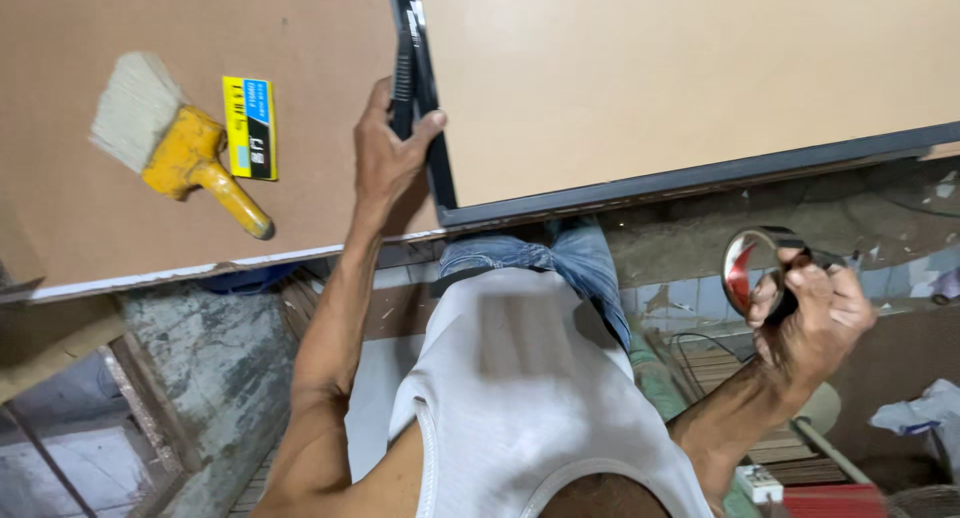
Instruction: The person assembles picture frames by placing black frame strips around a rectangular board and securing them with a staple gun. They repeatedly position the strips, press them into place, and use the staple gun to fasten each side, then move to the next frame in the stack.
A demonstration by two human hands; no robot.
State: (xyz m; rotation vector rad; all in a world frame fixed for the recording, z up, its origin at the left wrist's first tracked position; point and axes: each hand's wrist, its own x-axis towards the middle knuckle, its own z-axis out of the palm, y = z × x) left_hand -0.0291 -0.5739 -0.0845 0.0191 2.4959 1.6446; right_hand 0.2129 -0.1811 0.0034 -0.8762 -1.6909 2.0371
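While the yellow-handled brush (165, 143) and a small yellow and blue card (250, 128) lie untouched on the brown desk (60, 218) at the far left, we judge the work on the panel to be only partly along: a dark strip (425, 108) already runs down the left edge of the pale panel (650, 68) and along its lower edge to the right, yet the strip's upper end is pinned under our fingers, so we take that edge for unfinished. Our left hand (385, 158) reaches forward with the arm almost straight, thumb on one side of the strip and fingers curled over the other, clamped on it just above the panel's corner. Well apart to the right, below the desk's edge, our right hand (815, 308) is raised with the elbow bent, fingers closed around a roll of tape (752, 268) whose open centre faces us.
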